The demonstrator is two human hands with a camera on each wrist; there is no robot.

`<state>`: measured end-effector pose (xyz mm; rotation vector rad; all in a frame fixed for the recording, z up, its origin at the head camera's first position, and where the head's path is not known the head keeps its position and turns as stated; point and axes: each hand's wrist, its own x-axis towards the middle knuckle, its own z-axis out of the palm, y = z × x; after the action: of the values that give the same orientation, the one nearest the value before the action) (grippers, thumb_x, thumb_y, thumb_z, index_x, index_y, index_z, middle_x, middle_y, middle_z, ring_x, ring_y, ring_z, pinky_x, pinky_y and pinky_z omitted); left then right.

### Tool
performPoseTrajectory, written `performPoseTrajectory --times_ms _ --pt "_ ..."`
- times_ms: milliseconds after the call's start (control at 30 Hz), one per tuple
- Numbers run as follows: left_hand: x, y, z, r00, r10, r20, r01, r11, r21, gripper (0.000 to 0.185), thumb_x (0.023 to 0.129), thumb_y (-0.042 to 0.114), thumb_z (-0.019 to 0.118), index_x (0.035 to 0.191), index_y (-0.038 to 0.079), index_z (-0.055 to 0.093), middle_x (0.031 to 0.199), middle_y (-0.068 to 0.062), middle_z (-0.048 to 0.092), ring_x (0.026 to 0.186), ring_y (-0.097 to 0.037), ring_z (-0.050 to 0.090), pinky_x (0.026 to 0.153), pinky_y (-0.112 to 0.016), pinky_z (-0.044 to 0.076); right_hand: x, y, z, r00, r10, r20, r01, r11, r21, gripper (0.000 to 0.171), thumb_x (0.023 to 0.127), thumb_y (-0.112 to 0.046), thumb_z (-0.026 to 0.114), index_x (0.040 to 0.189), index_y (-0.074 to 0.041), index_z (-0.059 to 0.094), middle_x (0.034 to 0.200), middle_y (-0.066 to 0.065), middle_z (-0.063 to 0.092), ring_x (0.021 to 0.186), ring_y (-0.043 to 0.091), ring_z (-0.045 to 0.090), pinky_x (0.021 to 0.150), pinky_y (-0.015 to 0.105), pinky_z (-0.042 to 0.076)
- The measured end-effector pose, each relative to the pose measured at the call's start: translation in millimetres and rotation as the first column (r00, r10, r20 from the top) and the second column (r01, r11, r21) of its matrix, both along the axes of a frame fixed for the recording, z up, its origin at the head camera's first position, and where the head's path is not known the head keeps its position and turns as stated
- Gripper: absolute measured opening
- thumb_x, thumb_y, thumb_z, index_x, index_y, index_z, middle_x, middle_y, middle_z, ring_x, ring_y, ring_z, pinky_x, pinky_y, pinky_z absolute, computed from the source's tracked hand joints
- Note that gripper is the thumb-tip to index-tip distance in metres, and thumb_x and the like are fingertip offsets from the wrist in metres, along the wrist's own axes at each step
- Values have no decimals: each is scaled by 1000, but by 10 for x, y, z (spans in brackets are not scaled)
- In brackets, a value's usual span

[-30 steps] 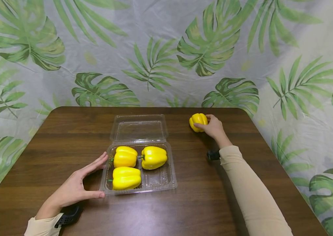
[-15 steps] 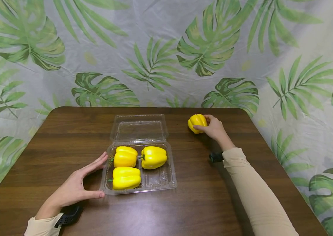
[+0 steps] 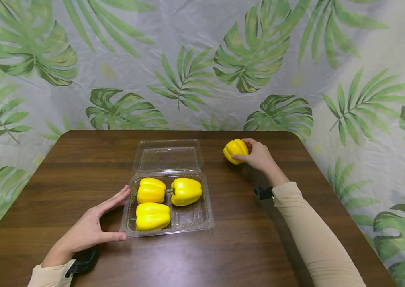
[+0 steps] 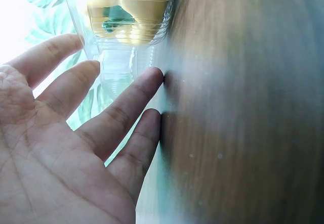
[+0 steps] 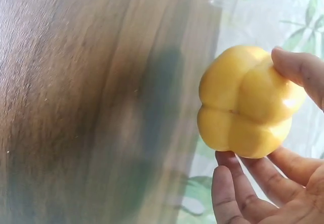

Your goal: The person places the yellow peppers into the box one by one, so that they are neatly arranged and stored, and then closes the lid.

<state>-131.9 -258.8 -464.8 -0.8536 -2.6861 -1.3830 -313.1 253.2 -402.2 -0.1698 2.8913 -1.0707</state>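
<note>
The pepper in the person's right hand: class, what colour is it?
Yellow. The pepper held by the right hand shows best in the right wrist view.

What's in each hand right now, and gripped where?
The right hand holds a yellow pepper by its rounded sides. The left hand holds nothing, lying open against the clear tray.
</note>
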Motion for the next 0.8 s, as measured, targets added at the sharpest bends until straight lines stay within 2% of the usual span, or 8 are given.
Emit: performPoseTrajectory --times_ms 167,400,567,800 --pt "0 0 2 1000 -3 5 3 1000 6 110 76 18 99 168 19 39 178 -8 31 135 9 56 111 0 20 54 -43 86 1000 29 -2 -29 999 -24 86 93 -42 83 160 -3 45 153 23 60 135 40 61 110 55 53" --pt "4 8 8 1000 -5 5 5 1000 6 109 76 19 99 168 19 39 178 -8 31 135 9 56 111 0 20 172 -115 228 996 94 -5 -93 995 16 86 95 -40 82 162 -4 43 154 22 60 136 39 62 108 54 55" --pt "1 0 8 1000 1 6 -1 1000 -2 109 76 19 99 168 19 39 178 -8 31 134 10 56 111 0 19 277 -154 322 991 132 -1 -132 991 3 86 94 -38 84 162 -6 43 155 19 59 136 38 62 107 53 56" --pt "1 -9 2 1000 0 5 1 1000 -1 110 76 18 99 168 19 39 178 -8 31 135 10 55 111 0 19 379 -182 438 971 237 10 -237 971 -25 86 91 -34 88 161 -9 46 152 15 60 131 34 66 105 50 58"
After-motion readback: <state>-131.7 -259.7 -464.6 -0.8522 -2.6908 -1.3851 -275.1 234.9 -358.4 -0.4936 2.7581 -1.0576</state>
